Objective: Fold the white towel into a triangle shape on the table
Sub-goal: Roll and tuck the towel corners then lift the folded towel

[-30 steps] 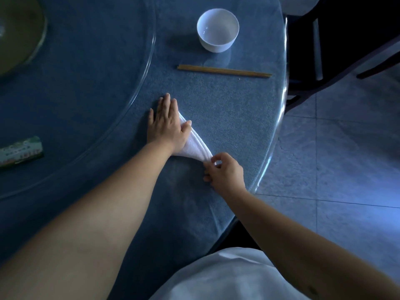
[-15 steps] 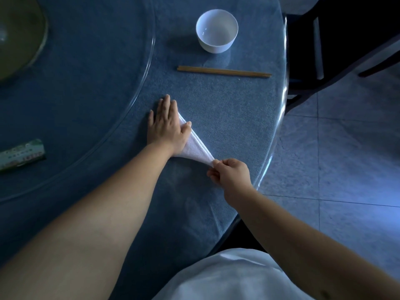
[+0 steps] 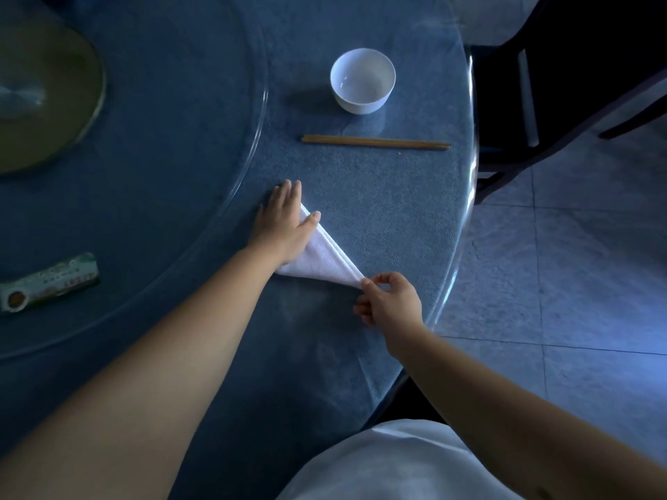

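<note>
The white towel (image 3: 323,259) lies on the blue table (image 3: 379,196) folded into a narrow triangle, its point aimed toward the table's near right edge. My left hand (image 3: 283,225) rests flat on the towel's wide end, fingers spread forward, and covers part of it. My right hand (image 3: 389,301) pinches the towel's pointed corner between thumb and forefinger, pulling it taut.
A white bowl (image 3: 362,81) stands at the back, with a pair of wooden chopsticks (image 3: 375,142) lying crosswise before it. A glass turntable (image 3: 260,113) carries a green dish (image 3: 47,102) and a packet (image 3: 48,281). A dark chair (image 3: 541,84) stands beyond the table's right edge.
My right hand has slid toward the table's near right edge with the towel's corner pinched, stretching the triangle longer. My left hand has stayed pressed on the wide end.
</note>
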